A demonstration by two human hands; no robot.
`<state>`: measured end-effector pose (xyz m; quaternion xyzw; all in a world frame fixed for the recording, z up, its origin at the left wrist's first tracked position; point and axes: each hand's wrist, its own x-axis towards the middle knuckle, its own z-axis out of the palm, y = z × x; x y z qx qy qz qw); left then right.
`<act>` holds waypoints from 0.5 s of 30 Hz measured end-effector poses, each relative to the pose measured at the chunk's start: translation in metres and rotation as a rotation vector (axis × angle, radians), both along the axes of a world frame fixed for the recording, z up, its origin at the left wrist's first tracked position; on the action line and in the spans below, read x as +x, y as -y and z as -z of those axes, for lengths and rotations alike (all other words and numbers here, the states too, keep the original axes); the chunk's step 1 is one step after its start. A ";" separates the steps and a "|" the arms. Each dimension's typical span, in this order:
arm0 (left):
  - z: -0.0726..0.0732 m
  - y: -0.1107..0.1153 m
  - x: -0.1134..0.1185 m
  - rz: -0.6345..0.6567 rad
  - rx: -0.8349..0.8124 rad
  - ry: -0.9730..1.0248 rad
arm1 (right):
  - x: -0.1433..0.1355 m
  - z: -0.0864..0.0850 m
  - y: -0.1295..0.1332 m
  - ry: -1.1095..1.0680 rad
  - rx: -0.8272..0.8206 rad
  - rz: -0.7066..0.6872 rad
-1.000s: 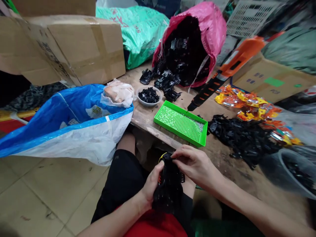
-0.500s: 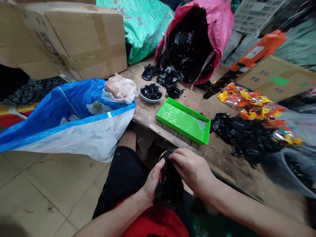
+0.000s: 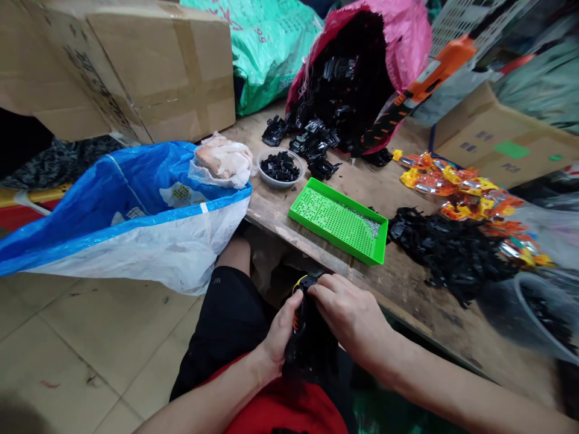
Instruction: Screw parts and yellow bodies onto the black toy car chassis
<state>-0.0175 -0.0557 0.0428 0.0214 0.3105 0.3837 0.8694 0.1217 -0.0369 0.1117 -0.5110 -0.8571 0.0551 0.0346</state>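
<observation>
Both hands clamp one knobbly black plastic assembly [image 3: 310, 337]: left hand [image 3: 278, 334] at nine o'clock, right hand [image 3: 350, 316] at two; perforated green tray [image 3: 337, 220] at twelve.

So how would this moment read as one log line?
left hand: grips black part | right hand: fingers on its top | green tray: on table

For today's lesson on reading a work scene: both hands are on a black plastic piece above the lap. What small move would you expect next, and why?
Probably a short press by the right hand to seat what its fingertips pinch at the top of the black assembly. The left hand already clasps the assembly from the side, steadying it upright over the lap, so nothing else needs fetching from the wooden table.
</observation>
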 end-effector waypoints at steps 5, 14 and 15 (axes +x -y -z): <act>-0.005 -0.002 -0.002 -0.018 0.012 0.003 | 0.001 0.006 0.000 -0.074 -0.058 0.053; 0.000 0.005 -0.004 0.026 0.029 0.010 | 0.001 0.012 0.002 -0.101 -0.065 0.057; 0.001 0.006 -0.004 0.031 0.031 -0.007 | 0.001 0.012 0.002 -0.091 -0.061 0.055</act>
